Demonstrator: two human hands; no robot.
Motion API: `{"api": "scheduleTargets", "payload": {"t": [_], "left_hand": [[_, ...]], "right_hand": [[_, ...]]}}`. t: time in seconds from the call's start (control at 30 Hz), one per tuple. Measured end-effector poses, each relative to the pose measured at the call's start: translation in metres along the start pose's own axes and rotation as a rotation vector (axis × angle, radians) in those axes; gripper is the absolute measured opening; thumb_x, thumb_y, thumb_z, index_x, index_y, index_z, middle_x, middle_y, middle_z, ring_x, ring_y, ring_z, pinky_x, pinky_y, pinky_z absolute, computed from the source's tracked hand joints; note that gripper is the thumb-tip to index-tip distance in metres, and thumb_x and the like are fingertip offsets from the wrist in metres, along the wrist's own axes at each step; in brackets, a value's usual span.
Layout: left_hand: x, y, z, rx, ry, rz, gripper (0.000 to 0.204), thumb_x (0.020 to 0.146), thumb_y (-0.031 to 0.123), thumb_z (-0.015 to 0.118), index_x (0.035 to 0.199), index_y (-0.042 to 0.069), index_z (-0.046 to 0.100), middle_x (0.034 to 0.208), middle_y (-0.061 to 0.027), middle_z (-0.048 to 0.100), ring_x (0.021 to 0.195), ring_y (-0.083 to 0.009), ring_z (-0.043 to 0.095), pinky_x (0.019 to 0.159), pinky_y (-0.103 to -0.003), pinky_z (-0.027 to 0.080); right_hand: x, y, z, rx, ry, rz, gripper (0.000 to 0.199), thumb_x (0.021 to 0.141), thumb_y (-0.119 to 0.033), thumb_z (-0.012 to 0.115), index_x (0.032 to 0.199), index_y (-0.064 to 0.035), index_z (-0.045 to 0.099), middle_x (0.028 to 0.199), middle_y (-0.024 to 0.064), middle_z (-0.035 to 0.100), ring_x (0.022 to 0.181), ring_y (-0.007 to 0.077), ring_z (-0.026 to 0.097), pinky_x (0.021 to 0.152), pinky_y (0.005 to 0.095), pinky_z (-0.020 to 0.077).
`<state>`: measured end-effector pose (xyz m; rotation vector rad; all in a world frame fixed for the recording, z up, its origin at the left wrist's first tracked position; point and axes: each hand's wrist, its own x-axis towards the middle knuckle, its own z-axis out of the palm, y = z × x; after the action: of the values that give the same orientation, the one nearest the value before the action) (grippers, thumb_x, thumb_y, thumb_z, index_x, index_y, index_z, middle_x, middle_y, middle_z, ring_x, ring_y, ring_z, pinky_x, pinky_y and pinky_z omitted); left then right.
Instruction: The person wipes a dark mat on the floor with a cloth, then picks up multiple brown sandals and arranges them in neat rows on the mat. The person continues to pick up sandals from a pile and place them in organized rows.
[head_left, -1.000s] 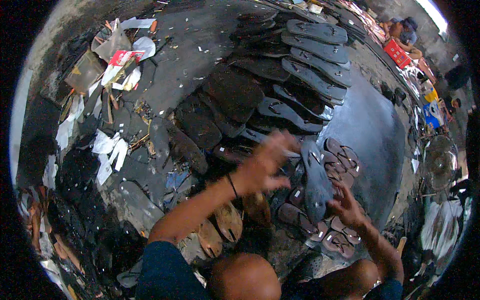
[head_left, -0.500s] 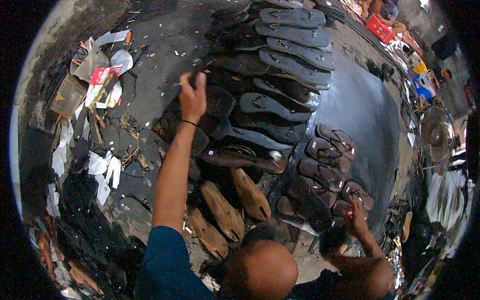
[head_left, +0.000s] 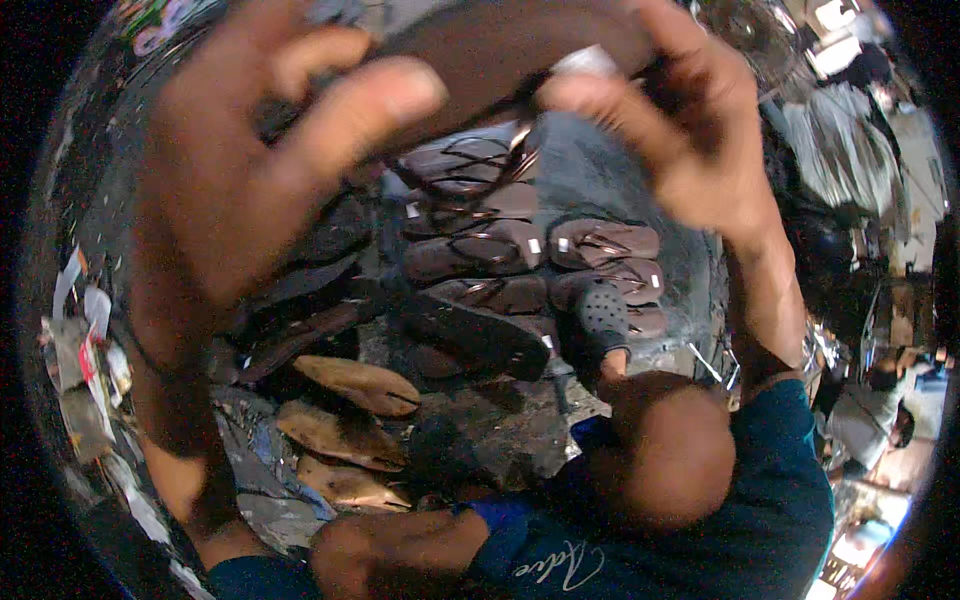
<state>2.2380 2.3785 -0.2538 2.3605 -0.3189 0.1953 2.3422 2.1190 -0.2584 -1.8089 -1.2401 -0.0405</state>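
Note:
Both my hands are raised close to the camera and look large and blurred. Between them, at the top, is a dark brown sandal (head_left: 510,45) with a small white tag. My left hand (head_left: 250,180) curls its thumb and fingers around the sandal's left end. At the other end, my right hand (head_left: 685,130) grips it. Below them, rows of brown strappy sandals (head_left: 520,245) lie side by side on a dark sheet (head_left: 620,185).
Three tan sandals (head_left: 350,385) lie at the lower left beside dark soles (head_left: 300,330). A black perforated clog (head_left: 603,318) lies near my bent knee (head_left: 670,455). Paper scraps and litter (head_left: 85,350) line the left edge. Cluttered goods fill the right rim.
My left hand was stretched out to the far pile of footwear. Now both hands are up near the camera with a brown sandal between them, and the view has swung right.

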Motion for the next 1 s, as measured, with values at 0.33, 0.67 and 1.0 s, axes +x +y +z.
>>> {"api": "scheduleTargets", "payload": {"t": [0.33, 0.67, 1.0], "left_hand": [[0.106, -0.104, 0.287, -0.713, -0.330, -0.426, 0.038, 0.090, 0.027, 0.075, 0.112, -0.002, 0.065, 0.090, -0.0022, 0.069, 0.080, -0.0099, 0.064, 0.072, -0.028, 0.053], [0.109, -0.097, 0.390, 0.265, -0.268, -0.536, 0.037, 0.078, 0.035, 0.082, 0.094, 0.002, 0.075, 0.093, -0.0212, 0.073, 0.090, -0.0380, 0.071, 0.080, -0.047, 0.056], [0.114, -0.095, 0.396, 0.573, -0.128, -0.088, 0.025, 0.081, 0.023, 0.076, 0.093, 0.003, 0.065, 0.097, -0.0174, 0.069, 0.094, -0.0348, 0.067, 0.073, -0.043, 0.059]], "right_hand": [[-0.267, 0.250, -0.043, 0.245, 0.589, 1.030, 0.059, 0.090, -0.037, 0.074, 0.133, -0.0004, 0.057, 0.117, 0.0136, 0.067, 0.102, 0.0178, 0.067, 0.084, 0.0317, 0.0561], [-0.329, 0.312, -0.008, -0.072, 0.546, 1.192, 0.058, 0.078, -0.037, 0.085, 0.118, 0.0019, 0.068, 0.093, 0.0150, 0.075, 0.085, 0.0184, 0.071, 0.076, 0.0317, 0.0555], [-0.317, 0.326, -0.023, -0.767, 0.180, 1.096, 0.081, 0.070, -0.066, 0.080, 0.110, 0.0028, 0.068, 0.104, 0.0202, 0.070, 0.103, 0.0365, 0.062, 0.093, 0.0450, 0.0494]]}}
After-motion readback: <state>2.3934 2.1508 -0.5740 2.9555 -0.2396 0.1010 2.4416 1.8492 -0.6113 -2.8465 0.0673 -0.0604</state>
